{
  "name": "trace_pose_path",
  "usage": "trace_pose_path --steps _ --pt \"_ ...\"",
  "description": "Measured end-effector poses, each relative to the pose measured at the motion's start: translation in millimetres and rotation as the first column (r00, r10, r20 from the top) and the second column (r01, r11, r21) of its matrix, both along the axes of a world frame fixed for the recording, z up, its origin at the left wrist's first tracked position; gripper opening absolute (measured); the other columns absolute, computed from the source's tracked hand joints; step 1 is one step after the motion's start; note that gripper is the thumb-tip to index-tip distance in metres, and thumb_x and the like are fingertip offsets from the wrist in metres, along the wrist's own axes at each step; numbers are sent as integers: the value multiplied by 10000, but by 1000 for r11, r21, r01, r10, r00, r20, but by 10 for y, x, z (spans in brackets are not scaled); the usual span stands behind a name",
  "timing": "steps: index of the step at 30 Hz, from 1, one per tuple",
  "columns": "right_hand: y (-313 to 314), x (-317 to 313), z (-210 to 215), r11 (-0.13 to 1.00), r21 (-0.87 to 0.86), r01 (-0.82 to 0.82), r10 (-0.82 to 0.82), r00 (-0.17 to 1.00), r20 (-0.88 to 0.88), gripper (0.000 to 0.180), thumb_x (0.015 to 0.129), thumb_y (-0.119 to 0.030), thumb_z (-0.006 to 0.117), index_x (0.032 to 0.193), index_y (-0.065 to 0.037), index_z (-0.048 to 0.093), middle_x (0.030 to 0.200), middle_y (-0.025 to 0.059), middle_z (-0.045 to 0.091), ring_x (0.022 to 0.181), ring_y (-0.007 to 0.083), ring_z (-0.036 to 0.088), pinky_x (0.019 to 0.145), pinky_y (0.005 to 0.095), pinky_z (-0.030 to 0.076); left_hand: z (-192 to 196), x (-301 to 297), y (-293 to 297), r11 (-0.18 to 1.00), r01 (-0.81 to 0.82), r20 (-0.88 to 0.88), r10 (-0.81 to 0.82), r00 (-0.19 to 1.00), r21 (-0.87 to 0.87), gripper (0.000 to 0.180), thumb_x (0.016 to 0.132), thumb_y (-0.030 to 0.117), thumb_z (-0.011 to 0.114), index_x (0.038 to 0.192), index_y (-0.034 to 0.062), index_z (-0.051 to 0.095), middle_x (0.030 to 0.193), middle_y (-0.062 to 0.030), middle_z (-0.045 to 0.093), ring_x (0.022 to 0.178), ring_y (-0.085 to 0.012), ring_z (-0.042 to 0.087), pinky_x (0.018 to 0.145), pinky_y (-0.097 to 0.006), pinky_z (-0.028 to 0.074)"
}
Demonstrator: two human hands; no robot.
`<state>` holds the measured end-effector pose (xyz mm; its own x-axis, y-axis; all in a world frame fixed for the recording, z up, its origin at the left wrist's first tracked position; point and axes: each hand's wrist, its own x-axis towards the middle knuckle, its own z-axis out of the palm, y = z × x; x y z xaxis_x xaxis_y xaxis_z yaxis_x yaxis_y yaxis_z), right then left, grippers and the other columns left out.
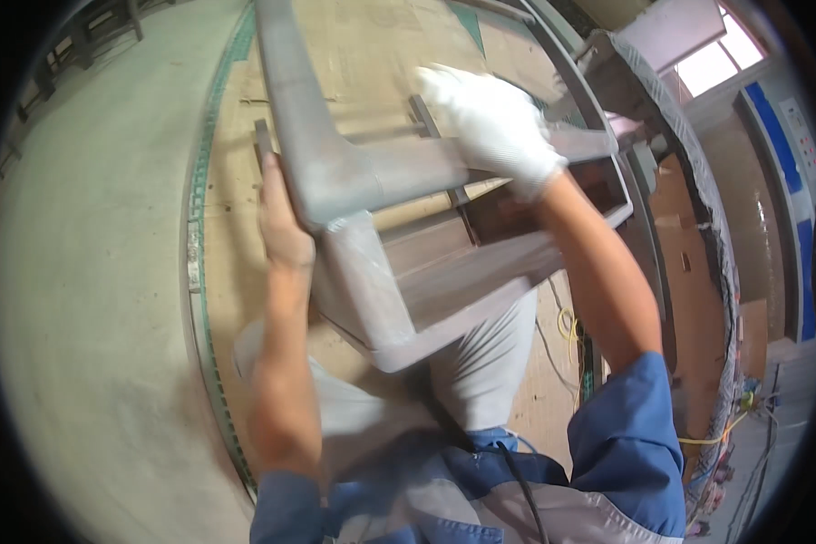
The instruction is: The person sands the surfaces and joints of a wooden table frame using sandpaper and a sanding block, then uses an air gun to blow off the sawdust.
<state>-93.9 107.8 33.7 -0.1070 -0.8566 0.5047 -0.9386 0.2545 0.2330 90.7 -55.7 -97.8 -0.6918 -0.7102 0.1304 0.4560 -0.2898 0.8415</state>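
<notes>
A grey-brown chair frame (pixel 385 177) with thick rounded members lies tilted across my lap and the space in front of me. My left hand (pixel 286 222), bare, grips its left side near the corner joint; some of the fingers are hidden behind the frame. In a white knit glove, my right hand (pixel 494 122) is over the frame's cross rail on the right. Motion smears its fingers, so I cannot make out whether anything is in them. Below the rail, an open box-like section of the frame faces me.
Cardboard-coloured sheeting (pixel 381 54) covers the work area under the frame, edged with a green strip (pixel 199 181). Pale floor (pixel 100 272) extends on the left. A grey-covered edge (pixel 698 172), a yellow cord (pixel 567 326) and brown boards (pixel 684 272) are on the right.
</notes>
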Motion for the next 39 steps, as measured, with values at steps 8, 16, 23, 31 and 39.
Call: trace_pose_path --steps 8,16,23,31,39 --pt "721 -1095 101 826 520 216 -268 963 26 256 878 -329 683 917 -90 764 835 200 722 798 404 719 740 488 590 -218 -59 -233 999 -39 -88 42 995 31 552 1132 407 354 1332 -39 611 1228 -121 693 1115 -186 669 986 -317 525" --pt "-494 1078 138 941 -105 322 -287 922 260 272 935 -300 600 1046 -88 728 1102 122 731 841 320 700 864 433 529 -494 39 -332 984 -39 -15 37 999 -175 576 1126 435 372 1431 -24 537 1298 -113 660 1168 -208 644 1030 -328 497" --pt "433 -460 -111 891 -451 47 -63 998 -22 210 878 -303 621 962 -187 775 902 106 749 811 279 733 741 440 559 -383 66 -497 997 -74 55 74 996 -1 486 1118 356 345 1396 13 548 1312 -109 637 1210 -218 610 1058 -362 473" --pt "771 -542 93 965 -1 263 -261 958 -118 272 862 -218 636 1086 -119 755 1075 61 741 895 289 713 865 423 546 909 -19 -224 625 -395 13 544 839 -673 642 1132 448 234 1507 -4 491 1534 -175 522 1453 -324 435 1241 -419 235" --pt "1535 -1677 -51 942 -308 134 -126 991 46 204 944 -298 563 899 -155 702 860 77 672 796 303 665 850 490 463 1588 -135 233 -64 748 636 482 603 -661 716 732 642 798 1017 8 630 811 -216 639 771 -427 599 714 -487 469"
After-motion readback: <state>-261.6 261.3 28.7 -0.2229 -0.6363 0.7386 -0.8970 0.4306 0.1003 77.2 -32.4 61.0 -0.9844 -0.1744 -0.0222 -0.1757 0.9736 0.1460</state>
